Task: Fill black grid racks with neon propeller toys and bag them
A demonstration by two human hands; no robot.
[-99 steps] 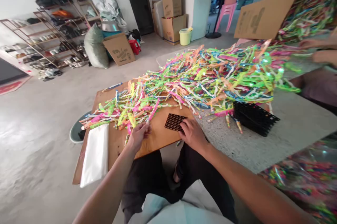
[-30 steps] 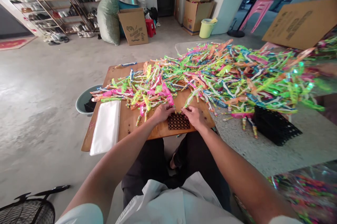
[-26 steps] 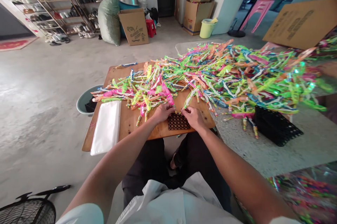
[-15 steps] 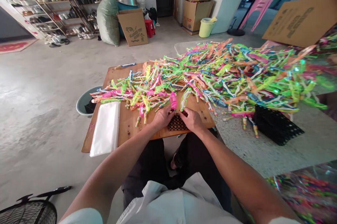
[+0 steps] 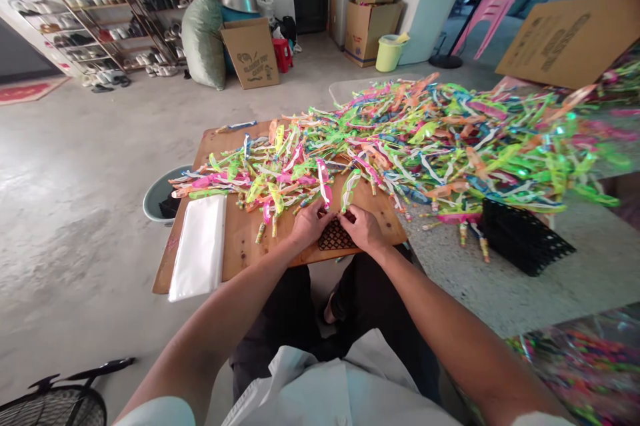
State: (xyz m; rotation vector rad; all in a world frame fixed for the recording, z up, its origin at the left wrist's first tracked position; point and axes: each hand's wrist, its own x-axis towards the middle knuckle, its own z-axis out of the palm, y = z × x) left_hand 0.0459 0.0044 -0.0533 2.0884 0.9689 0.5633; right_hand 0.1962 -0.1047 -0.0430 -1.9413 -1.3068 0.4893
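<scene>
My left hand (image 5: 309, 225) is closed on a pair of pink toy glasses (image 5: 324, 185) with a white strip along it, standing up above the fingers. Opposite it, my right hand (image 5: 365, 229) pinches a pair of green toy glasses (image 5: 351, 187). The fingertips of both hands come close together over a black lattice grid (image 5: 334, 237) near the front edge of the wooden board (image 5: 240, 266). What the fingertips press on is hidden. Just beyond the hands spreads a large heap of bright toy glasses (image 5: 400, 129) with candy tubes.
White plastic bags (image 5: 199, 246) lie in a stack on the left of the board. A basin (image 5: 159, 196) stands on the floor behind them. More black lattice grids (image 5: 523, 236) rest on the grey tabletop at right. A fan (image 5: 60, 399) is at lower left.
The pink glasses in my left hand have turned, so their white strip now shows, and they have shifted slightly left. My right hand stays almost where it was.
</scene>
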